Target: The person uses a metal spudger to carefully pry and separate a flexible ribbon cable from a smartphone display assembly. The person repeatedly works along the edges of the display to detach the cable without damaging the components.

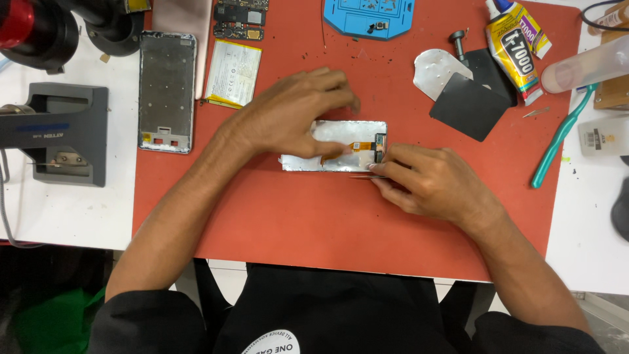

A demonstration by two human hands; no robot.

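A phone screen panel lies face down in the middle of the red mat, silver back up, with an orange flex cable across it. My left hand rests on the panel's left part, fingers pressing it down near the cable. My right hand sits at the panel's lower right corner and pinches thin metal tweezers, whose tip points left along the panel's near edge.
A phone frame, a battery and a circuit board lie at the back left. A blue tray, dark sheets, a glue tube and a green toothbrush are at the right. A grey device stands left.
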